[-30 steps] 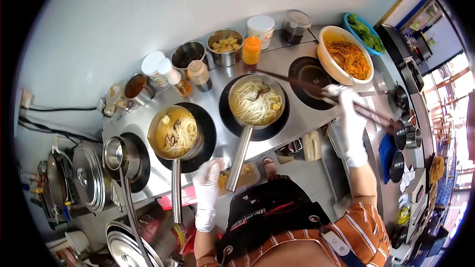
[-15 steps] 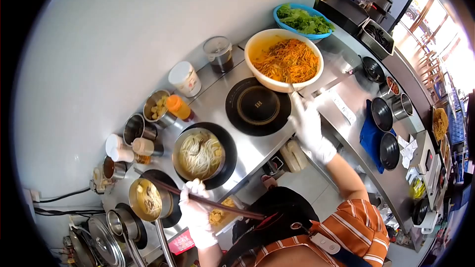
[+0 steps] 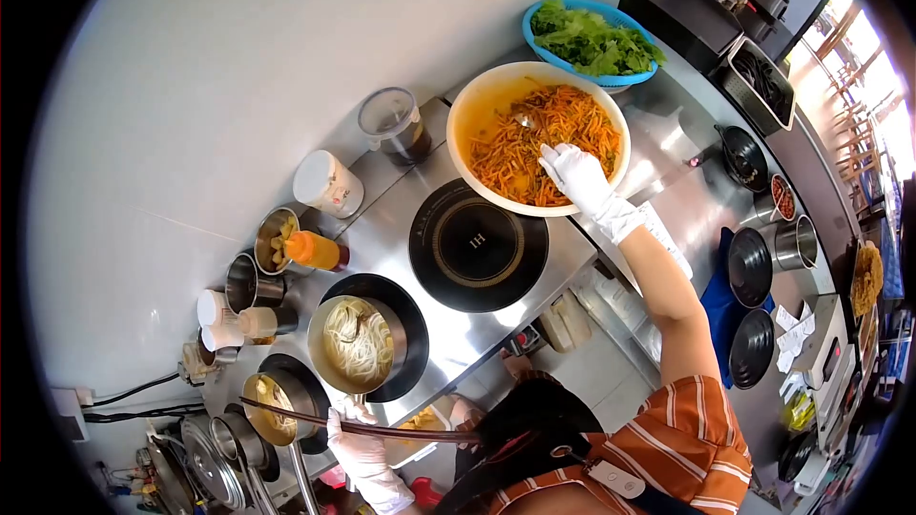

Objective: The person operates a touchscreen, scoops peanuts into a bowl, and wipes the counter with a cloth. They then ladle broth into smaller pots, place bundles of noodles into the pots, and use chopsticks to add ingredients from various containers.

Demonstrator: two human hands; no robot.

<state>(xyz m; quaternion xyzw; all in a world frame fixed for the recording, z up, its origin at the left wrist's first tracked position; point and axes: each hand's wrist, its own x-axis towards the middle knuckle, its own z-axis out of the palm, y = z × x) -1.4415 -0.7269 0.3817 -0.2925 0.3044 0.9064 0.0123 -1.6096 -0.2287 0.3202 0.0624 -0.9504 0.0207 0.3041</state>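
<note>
My gloved right hand (image 3: 577,176) is closed over the near rim of a large cream bowl (image 3: 457,148), fingers around the handle of a metal spoon (image 3: 527,120). The spoon's head lies among shredded orange carrots (image 3: 544,148). Down at the lower left, my gloved left hand (image 3: 361,458) grips long dark chopsticks (image 3: 401,432), which reach across a small pan of soup (image 3: 274,407). Just beyond those fingers, a steel pan (image 3: 322,353) of white noodles (image 3: 359,343) rests on a black cooker; its handle is mostly hidden.
A black induction plate (image 3: 479,243) sits between bowl and noodle pan. Along the wall stand a lidded jug (image 3: 393,124), a white tub (image 3: 329,183), an orange-capped bottle (image 3: 318,251) and several steel pots. Leafy greens fill a blue basket (image 3: 649,67). Black bowls (image 3: 751,267) line the right counter.
My right hand has moved from outside the bowl's rim to over the carrots. The left hand and chopsticks sit lower in view. The whole view has shifted with my head.
</note>
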